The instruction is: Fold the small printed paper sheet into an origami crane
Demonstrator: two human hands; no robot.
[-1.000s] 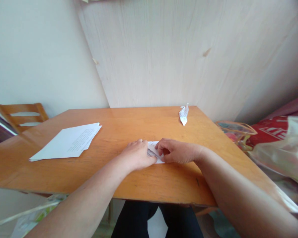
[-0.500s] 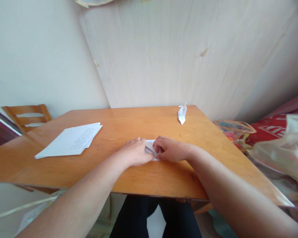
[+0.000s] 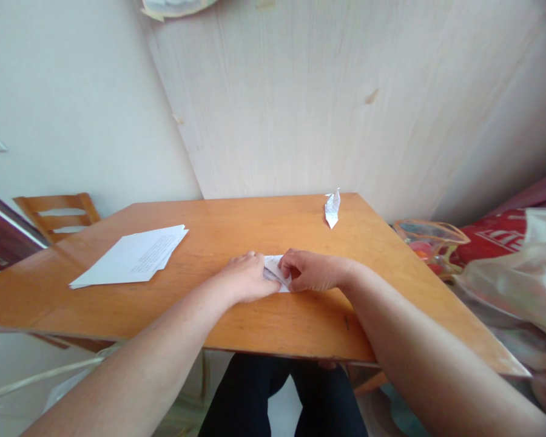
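Observation:
A small folded sheet of paper [image 3: 273, 267] lies on the wooden table near its front edge, partly covered by both hands. My left hand [image 3: 248, 276] presses on the left part of the paper, with its thumb reaching in along a fold. From the right, my right hand [image 3: 307, 270] pinches the paper's folded flap between curled fingers and thumb. Grey printed marks show inside the fold. Farther back on the right stands a folded paper figure [image 3: 332, 209], white with faint lines and a pointed lower end.
A stack of printed sheets [image 3: 131, 255] lies on the left of the table [image 3: 236, 224]. Behind the table is a pale wall panel [image 3: 273, 109]. A wooden chair [image 3: 57, 212] stands at the far left. Bags [image 3: 519, 267] and a basket [image 3: 430, 233] crowd the right side.
The view has shifted slightly. My right hand's fingers have moved a little on the paper's flap, while my left hand keeps its hold on the left side.

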